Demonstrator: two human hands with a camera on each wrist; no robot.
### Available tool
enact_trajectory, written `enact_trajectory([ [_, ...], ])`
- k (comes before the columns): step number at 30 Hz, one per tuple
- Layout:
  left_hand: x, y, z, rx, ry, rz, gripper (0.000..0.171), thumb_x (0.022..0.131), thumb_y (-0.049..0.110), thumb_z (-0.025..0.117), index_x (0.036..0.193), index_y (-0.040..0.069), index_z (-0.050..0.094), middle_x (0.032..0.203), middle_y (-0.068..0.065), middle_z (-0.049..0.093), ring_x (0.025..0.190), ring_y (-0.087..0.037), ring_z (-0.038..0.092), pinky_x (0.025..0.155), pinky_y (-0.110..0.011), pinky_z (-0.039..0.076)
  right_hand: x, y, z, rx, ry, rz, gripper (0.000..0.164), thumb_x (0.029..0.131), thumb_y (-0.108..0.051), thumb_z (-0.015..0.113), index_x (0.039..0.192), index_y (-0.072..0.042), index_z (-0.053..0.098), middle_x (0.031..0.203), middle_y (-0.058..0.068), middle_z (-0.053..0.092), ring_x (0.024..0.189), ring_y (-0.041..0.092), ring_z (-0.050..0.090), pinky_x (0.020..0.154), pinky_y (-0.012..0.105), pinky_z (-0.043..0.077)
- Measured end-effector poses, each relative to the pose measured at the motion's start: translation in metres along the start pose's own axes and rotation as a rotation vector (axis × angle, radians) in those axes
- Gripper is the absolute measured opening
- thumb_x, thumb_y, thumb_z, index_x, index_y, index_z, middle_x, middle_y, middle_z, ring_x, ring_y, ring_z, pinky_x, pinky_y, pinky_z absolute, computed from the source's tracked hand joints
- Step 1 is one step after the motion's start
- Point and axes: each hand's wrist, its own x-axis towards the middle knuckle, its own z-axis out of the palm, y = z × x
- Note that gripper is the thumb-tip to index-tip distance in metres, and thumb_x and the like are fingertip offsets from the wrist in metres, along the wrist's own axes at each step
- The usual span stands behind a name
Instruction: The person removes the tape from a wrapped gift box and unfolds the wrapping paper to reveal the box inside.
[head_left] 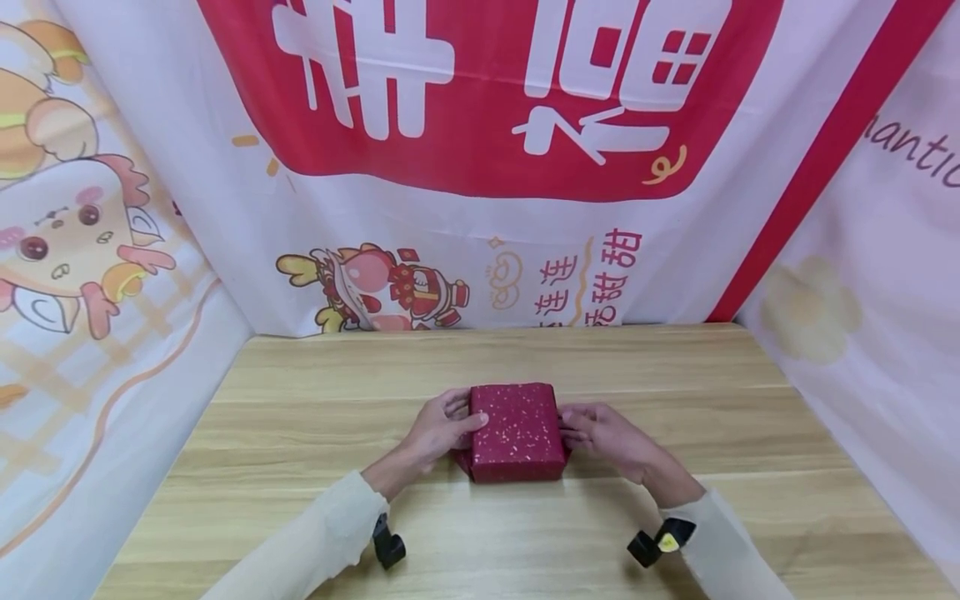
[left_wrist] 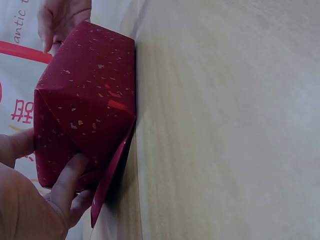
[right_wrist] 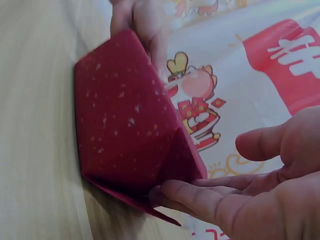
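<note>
A box wrapped in dark red speckled paper rests on the wooden table, its paper folded in at both ends. At the left end, my left hand grips it with the thumb over the top edge. Its fingers press the folded paper at that end, above a loose triangular flap. My right hand touches the other end with extended fingers. The right thumb stands apart from the box. Another pointed flap sticks out below those fingertips.
Printed white cloth hangs behind the wood-grain table, with more cloth along both sides. Dark wrist cameras are worn at the cuffs of the pale sleeves.
</note>
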Motion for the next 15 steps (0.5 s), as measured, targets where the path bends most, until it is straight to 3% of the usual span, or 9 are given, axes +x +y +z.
enact_trajectory([
  [8, -0.004, 0.000, 0.000, 0.100, 0.063, 0.012, 0.073, 0.073, 0.035, 0.075, 0.133, 0.009, 0.041, 0.131, -0.014, 0.052, 0.115, -0.027, 0.056, 0.084, -0.033, 0.057, -0.006, 0.008, 0.009, -0.110, 0.064, -0.013, 0.046, 0.097, -0.017, 0.044, 0.136, 0.005, 0.037, 0.135, 0.023, 0.047, 0.123, 0.034, 0.049, 0.105, 0.042, 0.043],
  [15, -0.006, 0.002, 0.002, 0.162, 0.130, 0.007, 0.053, 0.073, 0.034, 0.075, 0.113, 0.009, 0.051, 0.107, -0.010, 0.060, 0.090, -0.018, 0.063, 0.074, -0.029, 0.059, -0.007, 0.018, 0.008, -0.223, 0.059, -0.053, 0.054, 0.089, -0.022, 0.059, 0.135, 0.001, 0.039, 0.131, 0.019, 0.050, 0.117, 0.029, 0.051, 0.099, 0.036, 0.048],
])
